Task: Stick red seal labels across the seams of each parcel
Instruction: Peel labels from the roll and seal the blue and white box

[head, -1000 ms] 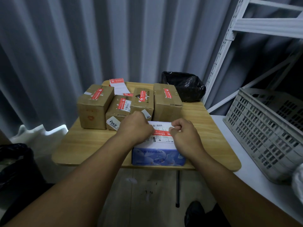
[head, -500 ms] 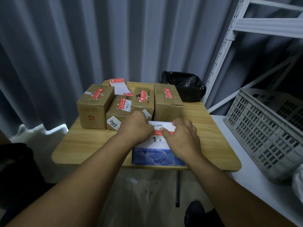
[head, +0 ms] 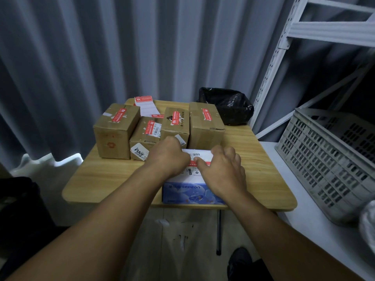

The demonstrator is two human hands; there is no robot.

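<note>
While the red label (head: 190, 164) is pressed across its seam, the blue box (head: 188, 194) sits at the near edge of the table (head: 259, 163), within easy reach of both hands.

Head view: the right hand (head: 223, 171) lies spread and fairly flat on the box top with its thumb on the label, apparently to smooth it down; it grips nothing. The left hand (head: 168, 156) rests knuckles-up at the label's left end, probably steadying the box. Its fingers are hidden, so its grip cannot be told. The label thus runs between and partly beneath the two hands. Four brown boxes (head: 116, 132), each already bearing a red seal, stand in a row just behind, likely set aside as finished. The label strip (head: 145, 105) lies behind them.
</note>
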